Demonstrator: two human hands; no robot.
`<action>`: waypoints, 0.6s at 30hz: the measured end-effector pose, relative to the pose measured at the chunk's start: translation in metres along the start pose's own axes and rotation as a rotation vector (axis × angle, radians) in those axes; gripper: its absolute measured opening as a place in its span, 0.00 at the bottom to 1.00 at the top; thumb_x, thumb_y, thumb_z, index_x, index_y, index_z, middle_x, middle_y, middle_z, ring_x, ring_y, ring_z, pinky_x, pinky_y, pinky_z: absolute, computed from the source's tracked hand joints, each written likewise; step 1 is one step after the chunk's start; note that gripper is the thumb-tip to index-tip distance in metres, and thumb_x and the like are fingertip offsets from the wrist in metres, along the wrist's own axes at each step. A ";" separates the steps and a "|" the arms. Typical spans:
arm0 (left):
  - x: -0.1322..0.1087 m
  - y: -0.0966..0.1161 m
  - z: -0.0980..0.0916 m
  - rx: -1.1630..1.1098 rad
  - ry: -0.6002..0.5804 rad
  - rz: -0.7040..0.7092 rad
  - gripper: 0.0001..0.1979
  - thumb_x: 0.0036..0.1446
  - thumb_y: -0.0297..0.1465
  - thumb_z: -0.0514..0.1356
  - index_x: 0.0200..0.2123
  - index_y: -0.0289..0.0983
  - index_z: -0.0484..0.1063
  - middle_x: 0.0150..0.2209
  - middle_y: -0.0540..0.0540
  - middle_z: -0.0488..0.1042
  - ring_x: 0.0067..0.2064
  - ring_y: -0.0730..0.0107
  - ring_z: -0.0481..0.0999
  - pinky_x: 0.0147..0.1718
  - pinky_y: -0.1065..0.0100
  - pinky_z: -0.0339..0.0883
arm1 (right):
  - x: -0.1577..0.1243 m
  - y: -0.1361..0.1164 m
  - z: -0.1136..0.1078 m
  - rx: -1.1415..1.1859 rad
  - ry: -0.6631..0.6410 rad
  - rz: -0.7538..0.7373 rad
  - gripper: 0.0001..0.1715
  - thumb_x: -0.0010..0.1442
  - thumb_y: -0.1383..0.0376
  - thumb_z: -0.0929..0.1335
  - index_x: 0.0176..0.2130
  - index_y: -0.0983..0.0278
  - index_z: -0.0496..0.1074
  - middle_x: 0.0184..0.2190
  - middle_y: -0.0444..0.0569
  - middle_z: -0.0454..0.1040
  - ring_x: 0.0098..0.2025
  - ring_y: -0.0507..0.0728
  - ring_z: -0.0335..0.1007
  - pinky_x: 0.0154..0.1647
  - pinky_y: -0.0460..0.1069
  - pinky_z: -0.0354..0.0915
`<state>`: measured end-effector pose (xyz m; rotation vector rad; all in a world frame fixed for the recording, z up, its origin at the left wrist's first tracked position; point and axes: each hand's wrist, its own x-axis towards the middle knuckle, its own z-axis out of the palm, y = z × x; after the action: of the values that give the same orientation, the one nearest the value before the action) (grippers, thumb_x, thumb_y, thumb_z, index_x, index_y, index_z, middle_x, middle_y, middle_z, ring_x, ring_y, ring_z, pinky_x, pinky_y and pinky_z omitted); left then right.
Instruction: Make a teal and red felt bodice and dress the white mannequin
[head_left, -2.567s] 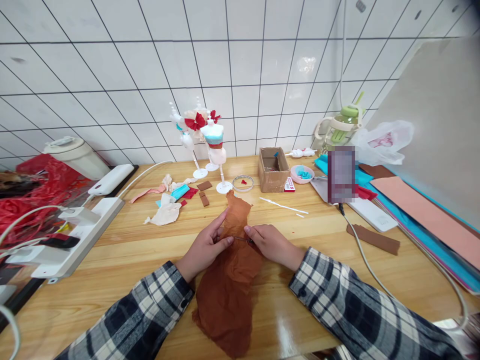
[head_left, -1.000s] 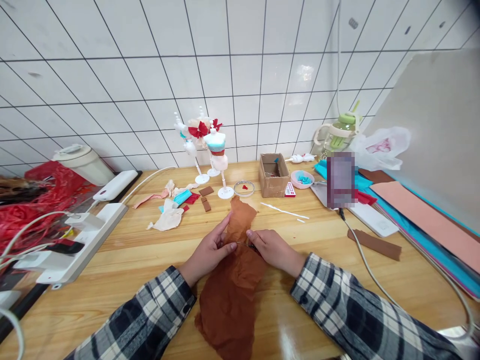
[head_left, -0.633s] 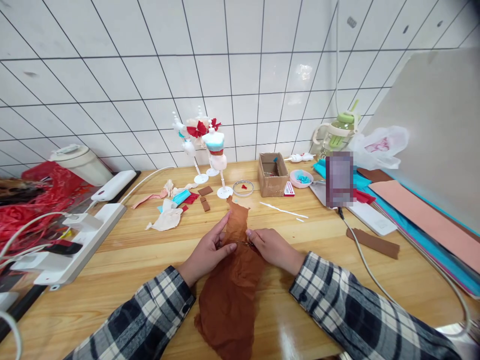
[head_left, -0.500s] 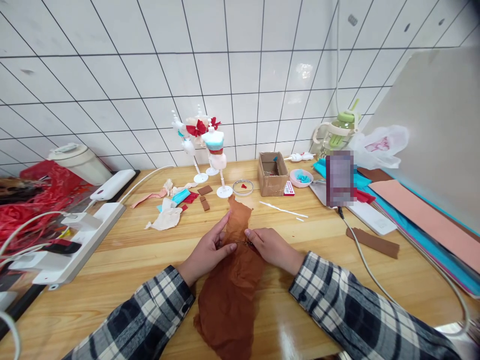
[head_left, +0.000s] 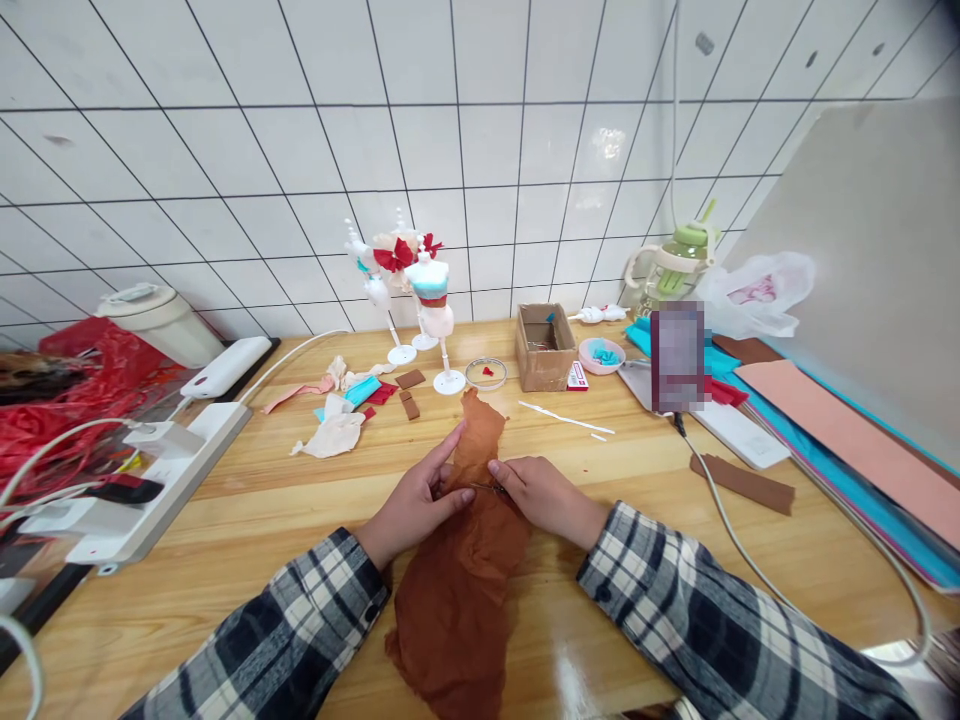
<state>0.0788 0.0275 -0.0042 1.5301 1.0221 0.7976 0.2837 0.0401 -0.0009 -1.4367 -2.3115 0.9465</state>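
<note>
A long crumpled piece of brown paper (head_left: 465, 600) runs from the front edge of the table up between both hands, its narrow top lit lighter. My left hand (head_left: 420, 500) grips its left edge, thumb on top and index finger pointing up along it. On the other side, my right hand (head_left: 536, 492) is closed, thumb and finger pinched at the paper's right edge. A thin dark line, perhaps wire or thread, crosses the paper between the two thumbs; it is too small to make out.
Small white dress forms (head_left: 437, 320) stand behind the hands, beside a cardboard box (head_left: 545, 350). Paper scraps (head_left: 334, 432) lie left. A blurred phone (head_left: 677, 358), its cable and a brown strip (head_left: 746, 484) lie right. A power strip (head_left: 169, 490) is at far left.
The narrow top of the brown paper has shifted slightly to the right. Both hands keep almost the same place and grip.
</note>
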 end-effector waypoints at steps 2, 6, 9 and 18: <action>0.000 0.001 0.000 -0.056 -0.023 -0.013 0.42 0.56 0.38 0.61 0.68 0.37 0.42 0.24 0.55 0.60 0.26 0.75 0.59 0.25 0.74 0.56 | 0.000 0.000 0.001 -0.004 0.009 0.000 0.30 0.70 0.55 0.50 0.25 0.64 0.65 0.23 0.47 0.68 0.25 0.51 0.58 0.28 0.45 0.50; 0.000 0.001 0.001 -0.150 -0.043 -0.050 0.42 0.57 0.37 0.61 0.68 0.38 0.41 0.24 0.55 0.63 0.26 0.76 0.61 0.26 0.75 0.56 | -0.001 0.001 0.002 -0.004 0.022 -0.008 0.32 0.70 0.54 0.49 0.26 0.64 0.66 0.23 0.47 0.68 0.25 0.51 0.58 0.27 0.45 0.50; 0.000 0.002 0.001 -0.132 -0.037 -0.068 0.42 0.57 0.37 0.61 0.68 0.38 0.41 0.23 0.56 0.63 0.25 0.76 0.61 0.25 0.75 0.56 | 0.000 0.002 0.003 -0.011 0.019 -0.013 0.32 0.70 0.54 0.49 0.26 0.64 0.67 0.24 0.48 0.70 0.26 0.52 0.60 0.28 0.45 0.51; 0.001 0.000 0.003 -0.084 -0.073 -0.084 0.43 0.58 0.39 0.60 0.68 0.37 0.39 0.24 0.55 0.65 0.25 0.74 0.62 0.25 0.74 0.57 | 0.000 -0.003 0.001 -0.041 0.032 0.023 0.30 0.70 0.56 0.51 0.26 0.64 0.68 0.23 0.47 0.70 0.25 0.51 0.59 0.28 0.46 0.50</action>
<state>0.0818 0.0274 -0.0050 1.4256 0.9805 0.7117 0.2807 0.0391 -0.0001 -1.4868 -2.3092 0.8803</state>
